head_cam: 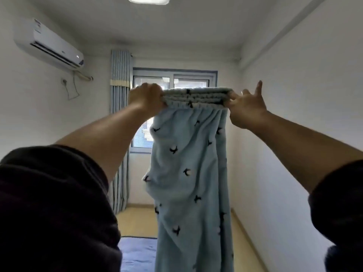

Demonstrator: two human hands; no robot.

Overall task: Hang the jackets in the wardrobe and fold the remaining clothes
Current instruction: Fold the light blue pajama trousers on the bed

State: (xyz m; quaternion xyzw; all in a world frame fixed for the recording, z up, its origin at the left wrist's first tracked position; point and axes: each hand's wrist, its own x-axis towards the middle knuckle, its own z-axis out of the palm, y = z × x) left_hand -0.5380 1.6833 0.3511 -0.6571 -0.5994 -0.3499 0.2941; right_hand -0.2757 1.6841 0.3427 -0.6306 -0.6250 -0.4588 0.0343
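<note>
Head view: one pair blue trousers [188, 163] hanging; my left hand [145, 97] clenches waistband [196, 96] left end, right hand [245, 108] pinches right end.

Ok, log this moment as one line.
step: holding up blue pants | left hand: grips waistband | right hand: pinches waistband | state: hanging, unfolded

Both arms raised and outstretched, left hand [146, 97] clenched round blue trousers [188, 163], right hand [246, 107] pinching them, one finger upright
</note>
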